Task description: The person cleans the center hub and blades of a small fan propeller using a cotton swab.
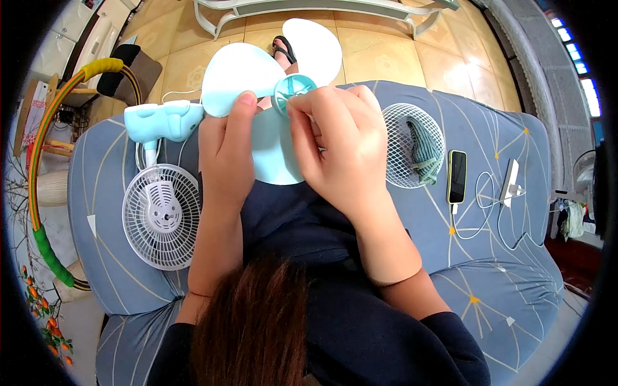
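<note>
A light-blue fan blade point(277, 151) with three broad lobes is held up over my lap, its hollow ribbed hub point(279, 96) facing me. My left hand point(226, 138) grips one lobe from the left, thumb on top. On the right, my right hand point(344, 145) is closed in a pinch at the hub's rim; the curled fingers hide whether anything small is between them. Left of me lie the light-blue fan motor housing point(164, 122) and a white rear fan grille point(161, 215). Another white mesh grille point(398, 151) rests to the right, holding a striped green cloth point(423, 151).
I sit on a grey-blue patterned sofa point(476, 257). A phone point(457, 177) on a charging cable and a white power strip point(510, 183) lie to the right. A striped hoop point(38, 161) stands at the left. Ahead, a low table point(322, 6) stands on the tiled floor.
</note>
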A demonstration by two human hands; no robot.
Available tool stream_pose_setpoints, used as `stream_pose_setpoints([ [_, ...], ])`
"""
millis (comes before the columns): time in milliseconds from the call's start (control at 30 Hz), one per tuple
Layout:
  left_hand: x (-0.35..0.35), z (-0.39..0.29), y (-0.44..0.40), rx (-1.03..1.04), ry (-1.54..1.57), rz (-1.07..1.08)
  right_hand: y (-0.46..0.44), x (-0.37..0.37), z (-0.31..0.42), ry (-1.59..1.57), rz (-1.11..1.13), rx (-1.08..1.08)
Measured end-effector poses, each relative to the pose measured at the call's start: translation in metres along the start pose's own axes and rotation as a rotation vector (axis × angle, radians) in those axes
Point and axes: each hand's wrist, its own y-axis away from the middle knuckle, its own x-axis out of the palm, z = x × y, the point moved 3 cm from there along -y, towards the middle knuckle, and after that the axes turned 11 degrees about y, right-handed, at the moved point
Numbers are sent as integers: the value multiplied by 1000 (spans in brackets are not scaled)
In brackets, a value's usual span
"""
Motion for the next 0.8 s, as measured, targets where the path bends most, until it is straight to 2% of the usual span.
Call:
stream_pose_setpoints([
  [100,-13,-1,0,-190,-55,54,-1,-2,-1,-29,-90,-1],
  [233,-16,0,-1,-179,-43,47,-4,-9,1,-46,-105,7],
  [333,-16,0,0,-180,-59,56,-3,-9,3,-22,31,7],
  [533,-17,2,-2,-135,-79,101,0,2,-2,-11,-52,-56],
  [800,-9,-2,-7,-4,-72,192,-5,-8,-1,-81,-119,0],
])
